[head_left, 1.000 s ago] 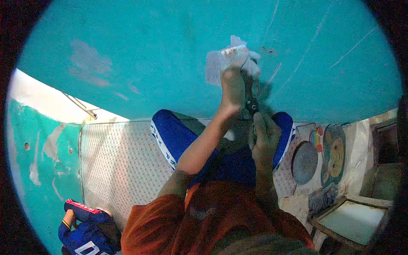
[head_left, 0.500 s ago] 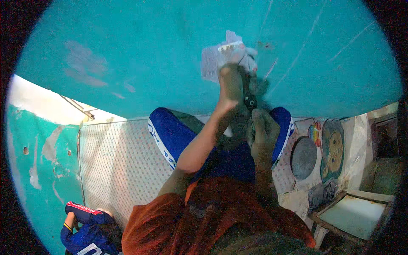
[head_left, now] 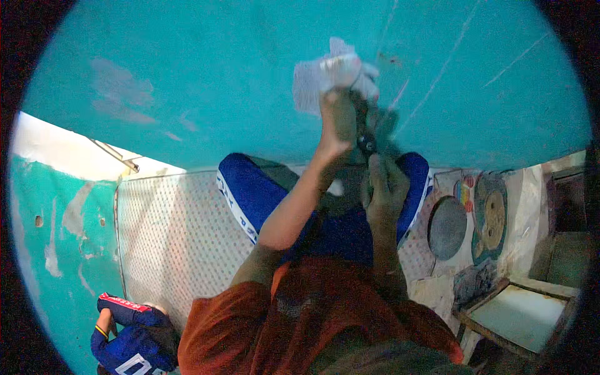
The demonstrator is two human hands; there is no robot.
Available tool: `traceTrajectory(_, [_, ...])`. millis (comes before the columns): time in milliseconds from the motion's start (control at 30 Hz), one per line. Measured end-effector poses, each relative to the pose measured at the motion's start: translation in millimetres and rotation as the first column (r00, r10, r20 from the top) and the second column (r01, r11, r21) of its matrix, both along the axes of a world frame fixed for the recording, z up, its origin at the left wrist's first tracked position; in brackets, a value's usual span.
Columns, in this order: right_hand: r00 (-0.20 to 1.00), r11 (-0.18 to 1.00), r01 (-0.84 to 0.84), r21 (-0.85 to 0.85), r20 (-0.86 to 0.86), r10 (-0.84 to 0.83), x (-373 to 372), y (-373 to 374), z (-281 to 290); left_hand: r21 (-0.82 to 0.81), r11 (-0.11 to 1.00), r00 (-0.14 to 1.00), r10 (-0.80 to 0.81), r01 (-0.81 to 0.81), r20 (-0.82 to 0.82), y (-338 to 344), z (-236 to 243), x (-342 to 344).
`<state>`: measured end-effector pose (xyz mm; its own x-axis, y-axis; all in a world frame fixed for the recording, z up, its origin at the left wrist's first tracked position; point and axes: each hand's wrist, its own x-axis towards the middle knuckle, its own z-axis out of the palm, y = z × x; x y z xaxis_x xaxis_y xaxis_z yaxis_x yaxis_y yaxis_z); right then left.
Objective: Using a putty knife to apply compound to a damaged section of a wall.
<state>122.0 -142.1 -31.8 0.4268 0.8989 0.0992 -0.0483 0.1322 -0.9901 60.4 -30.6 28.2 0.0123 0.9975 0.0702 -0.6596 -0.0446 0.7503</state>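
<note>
Dark tool held in right hand, left hand up at pale wall patch

Clock taken about picture centre. Dark tool (head_left: 367, 143) located at 2 o'clock, round end just above right-hand fingers, the rest run up toward the left hand. Right hand (head_left: 386, 187) at 3 o'clock: fingers curled in, tool's lower end gripped. Left hand (head_left: 338, 119) at 1 o'clock: arm stretched up, fingers brightly lit and blurred over the pale patch (head_left: 305, 89) on the teal wall (head_left: 206, 75). Whether anything is pinched there, or whether the tool's upper end is touched by it, cannot be told. Shadow cast on the wall just right of the tool.

Surroundings: blue trousers (head_left: 262, 187) bent at the knees, both knees near the wall. Dotted floor sheet (head_left: 162, 231) spread at 8 to 9 o'clock. Person in blue jersey (head_left: 134, 344) seen bent over between 7 and 8. Round grey mat (head_left: 447, 228) and bear-shaped mat (head_left: 494, 215) seen side by side around 3. Wood-framed pale panel (head_left: 517, 317) placed at 4.
</note>
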Motion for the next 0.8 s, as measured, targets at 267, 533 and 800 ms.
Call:
traceTrajectory(267, [0.986, 0.999, -0.025, 0.041, 0.167, 0.018, 2, -5, 5, 0.047, 0.998, 0.999, -0.032, 0.03, 0.042, 8, -10, 2])
traceTrajectory(533, [0.989, 0.989, -0.147, -0.023, -0.037, 0.146, 3, -7, 21, -0.007, 0.999, 0.989, -0.043, 0.044, 0.142, 4, -22, 1])
traceTrajectory(800, [0.998, 0.998, -0.043, -0.054, 0.052, 0.046, 4, -4, -6, 0.022, 0.994, 0.994, -0.11, 0.11, 0.025, 7, -18, -2])
